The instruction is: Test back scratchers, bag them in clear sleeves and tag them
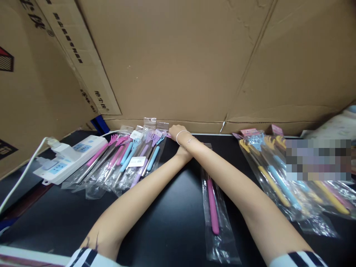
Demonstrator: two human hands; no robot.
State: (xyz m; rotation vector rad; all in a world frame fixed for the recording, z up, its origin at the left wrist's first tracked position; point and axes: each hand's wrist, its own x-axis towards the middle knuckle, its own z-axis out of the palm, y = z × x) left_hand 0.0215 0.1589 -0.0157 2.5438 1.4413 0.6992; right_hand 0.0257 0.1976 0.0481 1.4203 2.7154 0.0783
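Observation:
My arms cross over the black table. My right hand (176, 130) reaches far left with its fingers curled, beside the pile of bagged back scratchers (139, 148); what it grips is hidden. Beneath my right wrist lies my left hand (183, 152), its fingers covered by the right forearm. A single pink-handled back scratcher (213, 207) lies in a clear plastic bag, partly under my right forearm, its upper end hidden. The left pile shows pink, blue and purple claw heads and handles, with white labels on some bags.
A white power strip (71, 159) with plugs and a cable stands at left. More bagged back scratchers (278, 178), yellow and blue, lie at right. Cardboard walls (178, 66) close off the back and left. A blurred patterned fabric shape (333, 126) sits at far right.

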